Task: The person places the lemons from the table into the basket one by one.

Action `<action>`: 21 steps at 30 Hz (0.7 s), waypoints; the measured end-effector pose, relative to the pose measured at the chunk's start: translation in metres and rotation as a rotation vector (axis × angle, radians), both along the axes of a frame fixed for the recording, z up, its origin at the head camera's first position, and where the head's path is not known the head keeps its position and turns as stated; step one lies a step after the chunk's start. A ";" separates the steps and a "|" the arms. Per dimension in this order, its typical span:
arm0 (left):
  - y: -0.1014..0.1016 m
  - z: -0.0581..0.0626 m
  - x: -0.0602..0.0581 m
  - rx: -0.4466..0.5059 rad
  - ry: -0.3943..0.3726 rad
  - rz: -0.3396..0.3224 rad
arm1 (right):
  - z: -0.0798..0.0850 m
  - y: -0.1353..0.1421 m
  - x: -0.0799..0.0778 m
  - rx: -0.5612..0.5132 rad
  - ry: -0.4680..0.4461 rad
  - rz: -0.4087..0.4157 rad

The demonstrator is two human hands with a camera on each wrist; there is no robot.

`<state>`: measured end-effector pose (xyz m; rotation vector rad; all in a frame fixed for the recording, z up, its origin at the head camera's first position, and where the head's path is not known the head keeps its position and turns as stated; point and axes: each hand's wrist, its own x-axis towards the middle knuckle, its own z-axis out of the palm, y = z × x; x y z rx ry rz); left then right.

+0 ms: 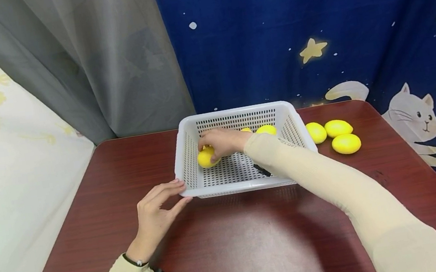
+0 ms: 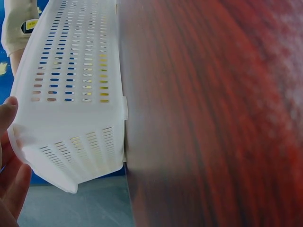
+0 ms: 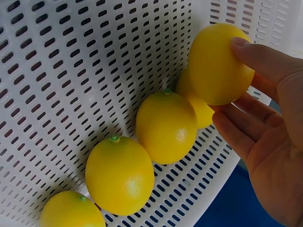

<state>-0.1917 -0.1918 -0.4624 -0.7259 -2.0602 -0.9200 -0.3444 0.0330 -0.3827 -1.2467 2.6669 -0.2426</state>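
Observation:
A white perforated plastic basket (image 1: 246, 185) stands on the table, with my left hand (image 1: 158, 215) at its near left corner. That hand pinches the rim between thumb and fingers; in the left wrist view the thumb (image 2: 6, 113) lies against the rim. Reaching across into the basket, my right hand (image 1: 220, 141) grips a lemon (image 1: 206, 158) near the left end. The right wrist view shows this held lemon (image 3: 218, 64) partly covering another lemon (image 3: 198, 106). More lemons, among them one lemon (image 3: 166, 126) and its neighbour (image 3: 120, 175), lie in a row along the basket wall.
To the right of the basket, three lemons lie close together on the dark red wooden table (image 1: 234, 246): a left one (image 1: 316, 133), a back one (image 1: 338, 128) and a front one (image 1: 346, 144). A blue curtain (image 1: 245, 33) and a grey curtain (image 1: 127, 65) hang behind the table.

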 end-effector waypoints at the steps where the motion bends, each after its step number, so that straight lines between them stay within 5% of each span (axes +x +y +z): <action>1: 0.000 0.000 0.000 0.000 -0.001 0.000 | 0.000 0.000 0.000 -0.002 -0.002 -0.001; 21: 0.000 -0.001 0.000 0.017 0.000 -0.019 | -0.011 -0.002 -0.001 0.001 0.007 0.015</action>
